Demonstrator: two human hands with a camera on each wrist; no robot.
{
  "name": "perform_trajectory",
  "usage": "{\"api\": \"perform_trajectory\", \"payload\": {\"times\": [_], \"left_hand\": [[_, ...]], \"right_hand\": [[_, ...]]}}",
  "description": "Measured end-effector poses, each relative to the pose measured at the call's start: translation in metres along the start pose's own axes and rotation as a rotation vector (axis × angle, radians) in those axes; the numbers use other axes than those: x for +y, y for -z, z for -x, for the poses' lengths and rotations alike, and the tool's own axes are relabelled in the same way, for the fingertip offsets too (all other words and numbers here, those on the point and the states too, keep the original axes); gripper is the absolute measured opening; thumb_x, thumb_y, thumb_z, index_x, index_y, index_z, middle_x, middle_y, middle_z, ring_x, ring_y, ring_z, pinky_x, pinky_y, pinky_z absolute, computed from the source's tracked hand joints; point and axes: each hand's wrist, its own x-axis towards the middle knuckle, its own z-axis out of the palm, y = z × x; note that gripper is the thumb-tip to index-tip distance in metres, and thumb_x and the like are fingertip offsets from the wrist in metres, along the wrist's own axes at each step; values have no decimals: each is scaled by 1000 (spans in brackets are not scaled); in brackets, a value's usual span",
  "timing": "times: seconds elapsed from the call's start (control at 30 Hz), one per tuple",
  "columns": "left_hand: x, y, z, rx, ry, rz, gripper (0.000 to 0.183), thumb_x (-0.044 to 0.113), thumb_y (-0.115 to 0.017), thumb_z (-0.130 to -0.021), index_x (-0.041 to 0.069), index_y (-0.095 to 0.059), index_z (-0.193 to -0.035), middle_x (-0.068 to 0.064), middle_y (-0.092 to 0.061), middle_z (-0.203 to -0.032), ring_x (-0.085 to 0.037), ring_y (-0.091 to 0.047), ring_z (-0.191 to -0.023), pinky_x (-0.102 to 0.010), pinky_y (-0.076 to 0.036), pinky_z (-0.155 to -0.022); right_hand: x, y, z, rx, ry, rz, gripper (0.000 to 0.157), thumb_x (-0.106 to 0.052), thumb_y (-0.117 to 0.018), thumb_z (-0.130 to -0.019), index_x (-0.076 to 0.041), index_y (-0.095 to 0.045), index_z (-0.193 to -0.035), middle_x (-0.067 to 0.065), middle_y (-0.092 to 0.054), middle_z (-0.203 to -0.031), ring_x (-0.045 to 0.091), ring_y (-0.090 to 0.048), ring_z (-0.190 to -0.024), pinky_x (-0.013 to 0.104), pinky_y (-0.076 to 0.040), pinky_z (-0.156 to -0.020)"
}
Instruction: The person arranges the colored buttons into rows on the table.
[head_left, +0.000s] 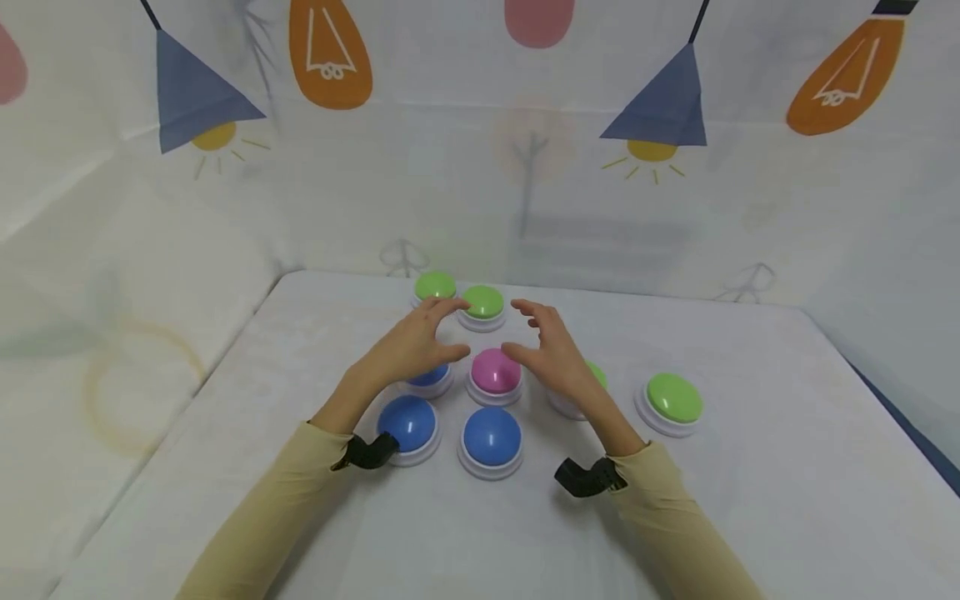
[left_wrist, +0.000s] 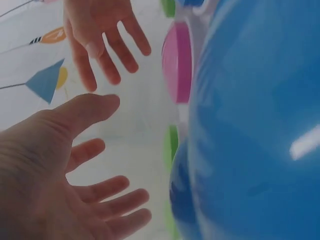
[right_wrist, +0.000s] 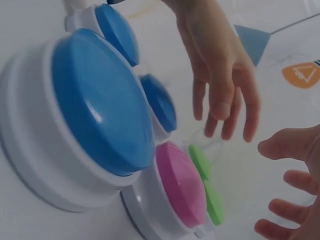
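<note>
Both hands hover over round push buttons with white bases, with nothing between their fingers. My left hand (head_left: 408, 346) is above a blue button (head_left: 429, 377), partly hiding it, and its fingertips overlap a green button (head_left: 483, 302) in the head view. Facing it, my right hand (head_left: 553, 354) partly covers another green button (head_left: 597, 375). Between and below the two thumbs sits a pink button (head_left: 496, 372). In the left wrist view, the left fingers (left_wrist: 107, 207) are spread and loosely bent. The right thumb (right_wrist: 287, 143) and fingers are likewise apart in the right wrist view.
Two more blue buttons, one at left (head_left: 407, 423) and one at centre (head_left: 492, 437), lie nearer the front. Another green button (head_left: 435, 286) stands at the back, and one (head_left: 674, 398) on the right. A printed cloth (head_left: 450, 183) hangs behind the white table (head_left: 750, 500).
</note>
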Motion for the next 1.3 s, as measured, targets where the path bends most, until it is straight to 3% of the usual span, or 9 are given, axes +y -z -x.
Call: {"api": "perform_trajectory", "payload": {"times": [0.33, 0.53, 0.93, 1.3], "left_hand": [[-14, 14, -15, -14, 28, 21, 66, 38, -69, -91, 20, -42, -148, -10, -32, -156, -37, -37, -140, -61, -36, -108], [-17, 16, -34, -29, -9, -16, 65, 37, -69, -90, 17, -44, -146, -15, -38, -152, -36, -41, -138, -58, -36, -110], [-21, 0, -78, -109, -28, -109, 64, 32, -73, -87, 12, -48, -143, -21, -47, -143, -33, -48, -129, -51, -44, -104], [-18, -17, -94, -148, -30, -222, 65, 29, -76, -85, 10, -49, -141, -23, -52, -137, -33, -55, -120, -45, -46, -102]], "right_hand": [[7, -7, -30, 22, -6, -6, 65, -19, -67, -91, -9, -38, -149, 18, -37, -148, 39, -39, -135, 54, -39, -107], [18, -10, -43, 43, -15, -11, 65, -18, -67, -90, -7, -39, -148, 20, -38, -148, 40, -39, -134, 55, -39, -107], [26, -12, -62, 8, 16, 22, 68, -16, -67, -88, -2, -38, -148, 24, -37, -150, 44, -38, -136, 54, -36, -110], [36, -21, -72, 11, 17, 2, 68, -13, -66, -86, 4, -39, -146, 27, -40, -147, 45, -39, -134, 52, -34, -112]]}}
